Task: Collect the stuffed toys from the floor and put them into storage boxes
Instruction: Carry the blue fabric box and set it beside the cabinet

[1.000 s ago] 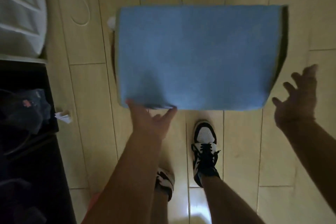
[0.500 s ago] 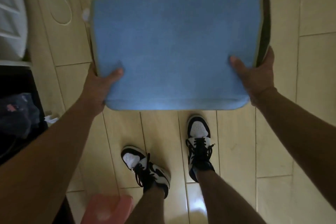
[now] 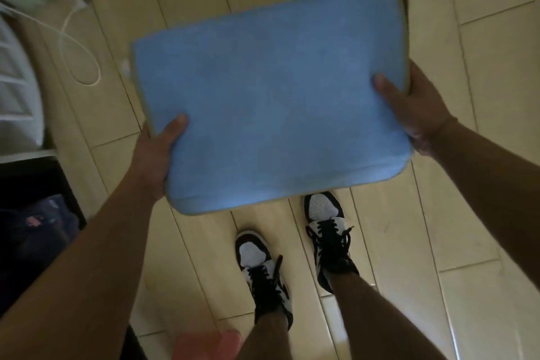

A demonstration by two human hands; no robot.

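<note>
The left hand (image 3: pixel 155 155) grips the near-left edge of the blue storage box (image 3: pixel 271 96), thumb on top; the right hand (image 3: pixel 415 108) grips its right side likewise. The box hangs tilted above the wooden floor (image 3: pixel 482 213) and 2 sneakers (image 3: pixel 327 237).

Dim, murky frame; soft motion blur at the left edge, wide-angle bending.

Floor: pale wood planks (image 3: pixel 482 172) | Footwear: two black-and-white laced sneakers (image 3: pixel 328 238) on planks | Upper left: white cable (image 3: pixel 74 38) looped on floor, beside white slatted object (image 3: pixel 16 90) | Left edge: dark unit (image 3: pixel 32 231), contents possibly fabric, too dim to identify
</note>
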